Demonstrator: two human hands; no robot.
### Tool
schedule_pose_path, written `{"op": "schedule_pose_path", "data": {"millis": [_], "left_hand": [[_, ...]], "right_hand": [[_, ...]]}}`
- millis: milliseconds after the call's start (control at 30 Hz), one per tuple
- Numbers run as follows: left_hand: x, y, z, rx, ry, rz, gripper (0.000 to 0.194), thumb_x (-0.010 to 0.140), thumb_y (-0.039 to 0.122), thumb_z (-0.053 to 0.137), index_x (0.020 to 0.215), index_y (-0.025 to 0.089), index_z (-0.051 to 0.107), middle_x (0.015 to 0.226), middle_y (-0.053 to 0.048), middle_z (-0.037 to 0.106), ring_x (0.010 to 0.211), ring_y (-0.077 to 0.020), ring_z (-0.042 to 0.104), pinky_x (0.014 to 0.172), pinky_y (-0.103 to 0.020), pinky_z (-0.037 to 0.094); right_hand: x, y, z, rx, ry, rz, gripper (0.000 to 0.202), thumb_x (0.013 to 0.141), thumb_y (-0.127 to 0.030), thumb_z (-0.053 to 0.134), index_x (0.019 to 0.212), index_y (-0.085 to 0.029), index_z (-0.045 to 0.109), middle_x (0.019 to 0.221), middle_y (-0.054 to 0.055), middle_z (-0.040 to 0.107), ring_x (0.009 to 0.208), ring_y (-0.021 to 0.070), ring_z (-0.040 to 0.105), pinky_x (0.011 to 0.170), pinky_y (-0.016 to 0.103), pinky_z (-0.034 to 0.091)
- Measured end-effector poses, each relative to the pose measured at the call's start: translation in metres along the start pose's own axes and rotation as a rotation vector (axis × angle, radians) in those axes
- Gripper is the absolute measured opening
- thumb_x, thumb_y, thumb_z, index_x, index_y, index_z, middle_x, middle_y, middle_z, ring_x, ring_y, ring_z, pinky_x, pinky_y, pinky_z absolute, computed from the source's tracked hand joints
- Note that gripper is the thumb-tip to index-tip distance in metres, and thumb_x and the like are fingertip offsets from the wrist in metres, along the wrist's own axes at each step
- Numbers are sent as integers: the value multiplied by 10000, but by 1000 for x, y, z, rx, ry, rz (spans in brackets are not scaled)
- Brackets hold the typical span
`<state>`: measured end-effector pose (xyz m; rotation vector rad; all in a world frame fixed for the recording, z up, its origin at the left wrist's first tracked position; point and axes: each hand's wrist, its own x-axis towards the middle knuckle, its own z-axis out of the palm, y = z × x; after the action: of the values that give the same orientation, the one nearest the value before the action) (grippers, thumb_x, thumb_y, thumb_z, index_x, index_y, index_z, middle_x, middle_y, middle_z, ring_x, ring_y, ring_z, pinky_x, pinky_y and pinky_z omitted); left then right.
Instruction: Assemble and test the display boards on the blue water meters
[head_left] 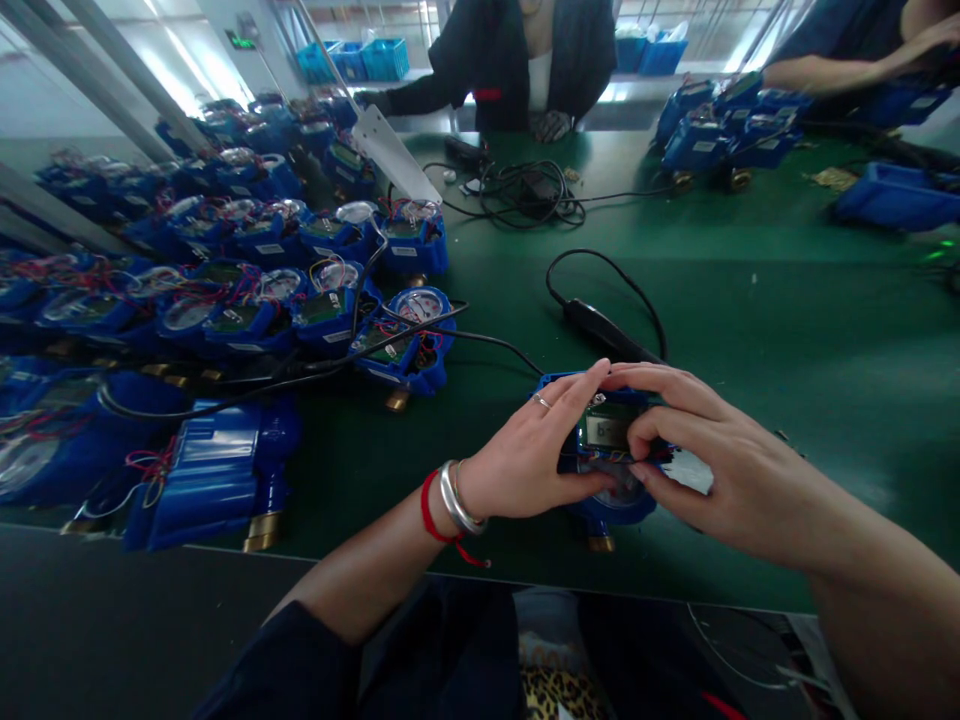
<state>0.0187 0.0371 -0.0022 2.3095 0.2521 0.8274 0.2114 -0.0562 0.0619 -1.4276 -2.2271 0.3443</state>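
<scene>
A blue water meter (628, 513) lies on the green bench in front of me, its brass fitting (601, 544) pointing toward me. Inside its open housing sits a circuit board with a small grey display (606, 432), with thin wires below. My left hand (536, 440) grips the housing's left side, fingers along the far edge and thumb over the clear round dial. From the right, my right hand (716, 450) reaches in, thumb and index finger pinched at the display's lower right corner. Those fingertips hide what they hold. Dark wire ends show beside them.
Rows of open blue meters (255, 310) with loose wires fill the left. A black handheld device (600, 325) with a cable lies just beyond my hands. Another black cable (487, 340) runs leftward. Across the bench are a coiled cable (536, 190), a blue bin (900, 195) and two people.
</scene>
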Motion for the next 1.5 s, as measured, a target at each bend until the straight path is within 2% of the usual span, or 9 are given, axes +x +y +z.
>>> {"op": "schedule_pose_path", "data": {"millis": [167, 300, 467, 767, 1033, 1300, 1500], "left_hand": [[-1, -4, -8, -63, -27, -21, 863, 880, 364, 659, 1543, 221, 125, 1563, -161, 337, 1445, -285, 345, 1184, -500, 333], [0, -5, -8, -107, -17, -22, 863, 876, 333, 667, 1543, 212, 133, 1559, -181, 334, 1445, -291, 345, 1184, -495, 336], [2, -4, -8, -185, 5, -19, 876, 875, 283, 666, 1547, 259, 105, 1474, -162, 451, 1375, -292, 447, 1147, -510, 381], [1, -5, -7, -243, 4, -37, 909, 861, 228, 678, 1550, 228, 85, 1477, -186, 433, 1364, -289, 461, 1147, -495, 374], [0, -5, -5, -245, -4, -61, 954, 858, 211, 679, 1550, 280, 26, 1490, -169, 432, 1385, -299, 437, 1143, -522, 367], [0, -6, -4, -228, 4, -67, 980, 849, 221, 698, 1550, 255, 14, 1482, -185, 437, 1383, -298, 440, 1141, -522, 372], [-1, -5, -4, -184, -18, -65, 960, 862, 239, 681, 1552, 255, 14, 1518, -174, 395, 1424, -298, 384, 1172, -507, 342]], "right_hand": [[-1, 3, -5, 15, -58, 1, 63, 850, -204, 583, 895, -234, 552, 1464, 83, 412, 1361, 292, 410, 1060, 484, 447], [-2, 3, -8, 28, -72, 21, 45, 875, -258, 590, 916, -245, 579, 1501, 46, 382, 1393, 285, 375, 1084, 474, 435], [0, 2, -7, -9, -26, -2, 125, 883, -279, 596, 1002, -251, 621, 1514, 40, 388, 1430, 299, 324, 1139, 515, 376], [8, -2, -7, -34, -38, -6, 50, 866, -255, 589, 874, -227, 630, 1526, 40, 363, 1447, 303, 287, 1140, 534, 369], [13, -5, -6, -18, -62, 44, 44, 811, -211, 589, 813, -214, 633, 1522, 51, 348, 1404, 333, 362, 1120, 516, 403], [15, 3, -6, 33, -103, 35, 65, 851, -274, 594, 829, -236, 642, 1525, 10, 330, 1407, 273, 362, 1092, 420, 444], [15, 6, -5, 55, -154, 36, 51, 863, -268, 581, 844, -234, 614, 1531, 17, 311, 1453, 264, 281, 1142, 434, 386]]}}
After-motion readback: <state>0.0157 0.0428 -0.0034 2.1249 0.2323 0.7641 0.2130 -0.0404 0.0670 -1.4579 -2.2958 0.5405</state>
